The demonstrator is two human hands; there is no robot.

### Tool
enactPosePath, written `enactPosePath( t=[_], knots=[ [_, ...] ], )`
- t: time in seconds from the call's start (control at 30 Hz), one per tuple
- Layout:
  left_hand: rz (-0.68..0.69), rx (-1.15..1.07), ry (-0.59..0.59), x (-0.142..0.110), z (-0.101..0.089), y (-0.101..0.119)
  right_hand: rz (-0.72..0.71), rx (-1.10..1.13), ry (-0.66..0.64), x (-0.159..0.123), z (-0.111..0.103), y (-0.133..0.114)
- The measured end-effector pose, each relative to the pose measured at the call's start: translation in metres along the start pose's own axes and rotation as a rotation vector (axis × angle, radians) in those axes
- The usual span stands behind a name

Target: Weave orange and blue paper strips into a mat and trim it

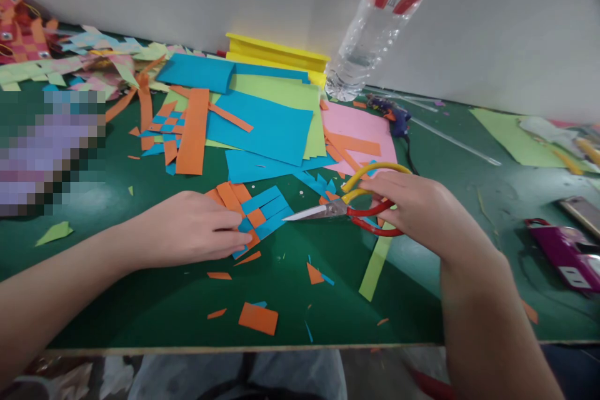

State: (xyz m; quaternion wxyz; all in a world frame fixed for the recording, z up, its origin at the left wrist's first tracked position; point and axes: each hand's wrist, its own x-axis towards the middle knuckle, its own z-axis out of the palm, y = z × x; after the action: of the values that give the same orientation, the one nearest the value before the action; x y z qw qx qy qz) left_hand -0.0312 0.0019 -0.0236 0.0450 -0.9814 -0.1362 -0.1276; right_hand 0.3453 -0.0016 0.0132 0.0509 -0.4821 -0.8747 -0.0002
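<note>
A small woven mat of orange and blue paper strips lies on the green table. My left hand rests flat on its left side, fingers together, pressing it down. My right hand is closed around the yellow and red handles of a pair of scissors. The steel blades are shut and point left, tips just short of the mat's right edge.
Blue, green, pink and orange paper sheets lie behind the mat. A clear plastic bottle stands by the wall, a glue gun beside it. Paper scraps dot the front edge. A purple device lies right.
</note>
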Motion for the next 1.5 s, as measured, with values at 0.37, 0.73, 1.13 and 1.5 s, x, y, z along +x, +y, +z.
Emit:
enactPosePath(
  t=[0.37, 0.73, 1.13, 1.5],
  knots=[
    [-0.006, 0.002, -0.021, 0.002, 0.000, 0.000, -0.164, -0.060, 0.123, 0.008, 0.013, -0.016],
    [0.004, 0.006, 0.013, 0.004, -0.002, 0.002, -0.127, -0.118, 0.056, 0.006, 0.010, -0.010],
    [-0.005, 0.025, 0.008, 0.006, -0.003, 0.002, -0.157, -0.030, 0.044, 0.009, 0.012, -0.019],
    [0.019, 0.003, 0.014, -0.001, -0.001, 0.000, -0.081, -0.080, -0.012, 0.005, 0.006, -0.011]
  ],
)
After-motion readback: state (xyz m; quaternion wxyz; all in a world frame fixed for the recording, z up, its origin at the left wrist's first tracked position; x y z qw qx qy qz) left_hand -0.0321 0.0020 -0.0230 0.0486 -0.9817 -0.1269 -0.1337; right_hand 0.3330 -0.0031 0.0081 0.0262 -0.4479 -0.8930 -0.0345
